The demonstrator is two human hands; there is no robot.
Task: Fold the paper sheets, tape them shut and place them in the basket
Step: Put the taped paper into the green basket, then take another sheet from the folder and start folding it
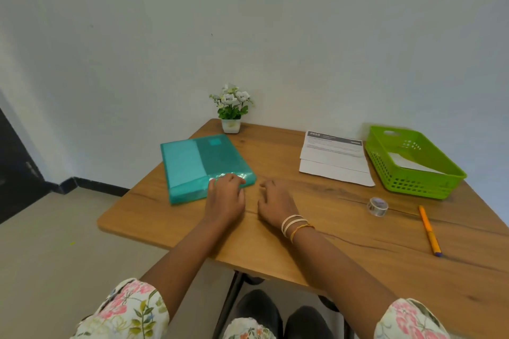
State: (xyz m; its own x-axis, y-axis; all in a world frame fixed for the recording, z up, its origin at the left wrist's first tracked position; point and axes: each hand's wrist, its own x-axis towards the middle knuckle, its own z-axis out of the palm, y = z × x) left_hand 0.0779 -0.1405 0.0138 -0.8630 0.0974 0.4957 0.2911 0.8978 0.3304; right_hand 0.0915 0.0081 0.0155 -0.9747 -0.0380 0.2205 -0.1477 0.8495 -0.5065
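1. The near edge of the teal folder (203, 162) is touched by the curled fingers of the left hand (224, 198).
2. The right hand (275, 203) is rested loosely curled on the worktop (344, 242), nothing grasped.
3. The paper sheets (334, 162) are laid well right of both hands, beside the green basket (413, 181).

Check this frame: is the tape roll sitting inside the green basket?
No, the tape roll lies on the bare table in front of the green basket, beside the orange pen.
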